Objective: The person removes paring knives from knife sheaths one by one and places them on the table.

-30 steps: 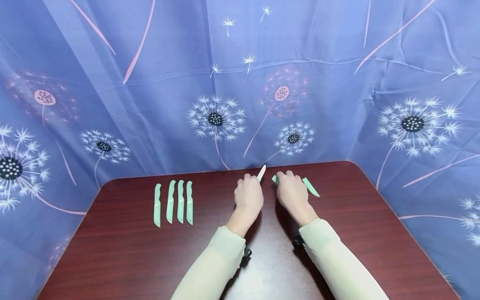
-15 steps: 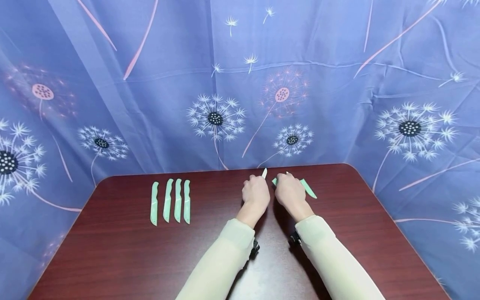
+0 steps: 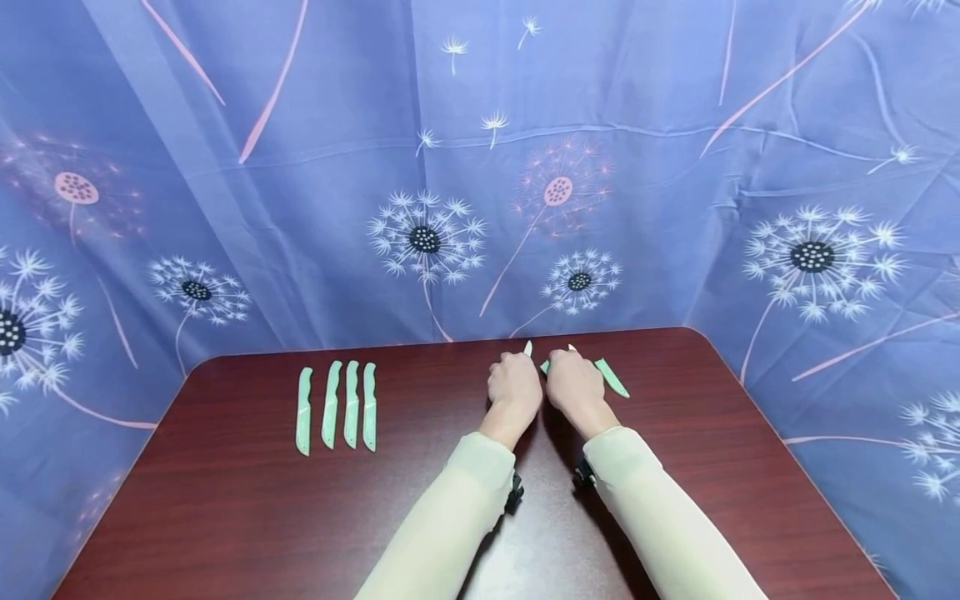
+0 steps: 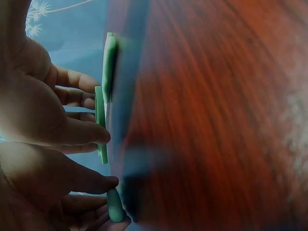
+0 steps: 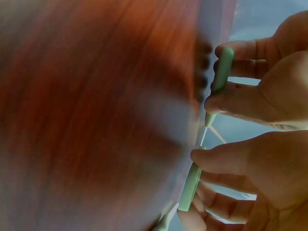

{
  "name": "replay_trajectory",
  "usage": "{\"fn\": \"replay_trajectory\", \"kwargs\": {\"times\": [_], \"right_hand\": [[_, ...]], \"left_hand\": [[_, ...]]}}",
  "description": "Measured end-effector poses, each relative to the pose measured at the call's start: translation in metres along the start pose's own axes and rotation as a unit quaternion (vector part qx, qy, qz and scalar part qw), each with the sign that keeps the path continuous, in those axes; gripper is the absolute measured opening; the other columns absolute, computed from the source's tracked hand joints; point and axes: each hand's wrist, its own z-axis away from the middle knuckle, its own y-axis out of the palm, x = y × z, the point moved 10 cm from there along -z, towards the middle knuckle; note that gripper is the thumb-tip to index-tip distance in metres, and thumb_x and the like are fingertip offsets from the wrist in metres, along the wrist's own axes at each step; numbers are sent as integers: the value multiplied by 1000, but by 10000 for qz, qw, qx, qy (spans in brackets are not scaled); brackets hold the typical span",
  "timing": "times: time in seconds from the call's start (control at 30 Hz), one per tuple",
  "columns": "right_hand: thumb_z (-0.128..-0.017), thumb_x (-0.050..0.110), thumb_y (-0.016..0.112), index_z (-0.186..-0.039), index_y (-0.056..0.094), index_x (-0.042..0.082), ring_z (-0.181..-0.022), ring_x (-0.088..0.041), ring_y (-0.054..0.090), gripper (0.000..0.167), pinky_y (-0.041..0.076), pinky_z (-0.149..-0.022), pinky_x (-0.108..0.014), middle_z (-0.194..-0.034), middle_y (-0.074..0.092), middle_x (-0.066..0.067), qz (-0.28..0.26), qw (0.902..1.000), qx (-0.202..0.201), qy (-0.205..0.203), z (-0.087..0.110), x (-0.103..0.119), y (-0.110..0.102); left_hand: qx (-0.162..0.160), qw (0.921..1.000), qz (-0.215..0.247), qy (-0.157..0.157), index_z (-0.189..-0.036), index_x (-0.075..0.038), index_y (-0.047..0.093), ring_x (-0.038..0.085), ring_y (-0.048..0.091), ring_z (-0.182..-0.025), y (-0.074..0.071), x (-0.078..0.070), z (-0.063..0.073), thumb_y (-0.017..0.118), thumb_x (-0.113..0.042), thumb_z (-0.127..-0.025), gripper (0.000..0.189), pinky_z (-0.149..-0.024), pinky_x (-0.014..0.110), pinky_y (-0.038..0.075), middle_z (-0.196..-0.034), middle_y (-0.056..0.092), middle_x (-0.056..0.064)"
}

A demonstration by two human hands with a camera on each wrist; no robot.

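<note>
My left hand point(image 3: 515, 387) grips a small knife point(image 5: 224, 70) by its pale green handle. Its thin white blade runs toward my right hand, and the tip shows past the left fingers in the head view. Between thumb and fingers, my right hand point(image 3: 575, 387) pinches a green sheath point(image 5: 190, 187). In the right wrist view the blade reaches right up to the sheath's end. Just behind and right of that hand is another green piece point(image 3: 613, 378) with a white strip beside it, partly hidden by the hand. Both hands are close together near the table's far edge.
Several pale green sheathed knives point(image 3: 350, 406) lie side by side at the left of the dark red wooden table point(image 3: 225, 508). A blue curtain point(image 3: 330, 200) printed with dandelions hangs directly behind the far edge and along the sides.
My left hand has moved right, closing the distance to the right hand, and less of the blade shows. A white tip now shows above the right hand. The head view has shifted slightly.
</note>
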Motion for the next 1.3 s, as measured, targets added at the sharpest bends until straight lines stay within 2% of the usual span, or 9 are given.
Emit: {"fn": "replay_trajectory", "kwargs": {"times": [0.43, 0.67, 0.9, 1.13, 1.3], "right_hand": [[-104, 9, 50, -103, 71, 2, -89, -49, 72, 22, 59, -69, -60, -103, 73, -24, 51, 9997, 217, 23, -2, -2, 6], [-104, 9, 50, -104, 70, 2, -90, -47, 72, 21, 60, -69, -58, -101, 74, -21, -61, 9990, 397, 191, -5, -6, 9], [-103, 5, 50, -107, 68, -2, -97, -47, 71, 19, 60, -79, -58, -110, 72, -25, -136, 9985, 484, 226, -7, -9, 11], [-97, 10, 67, -108, 67, -2, -99, -47, 71, 17, 59, -79, -59, -114, 71, -26, -229, 9977, 564, 294, -9, -12, 14], [-95, 14, 73, -103, 69, -1, -95, -46, 73, 17, 60, -76, -58, -111, 73, -26, -267, 9978, 547, 268, -9, -12, 13]], "left_hand": [[102, 9999, 82, -109, -106, 3, 76, 35, 71, -89, 2, -2, -2, 54, -12, -105, 27, -74, 45, 62, -102, 69, 17], [139, 9996, 236, -108, -106, 1, 77, 34, 75, -90, 1, -4, -3, 55, -11, -105, 25, -76, 45, 62, -100, 72, 19], [258, 9989, 380, -99, -103, -1, 78, 32, 76, -92, 1, -4, -3, 57, -11, -104, 24, -75, 45, 62, -100, 76, 17], [378, 9974, 603, -142, -98, -1, 77, 32, 77, -88, -1, -1, -1, 62, -13, -102, 20, -71, 44, 63, -96, 77, 17], [546, 9948, 828, -243, -96, -1, 76, 31, 77, -85, 2, 0, -2, 66, -13, -99, 16, -69, 44, 63, -93, 77, 17]]}}
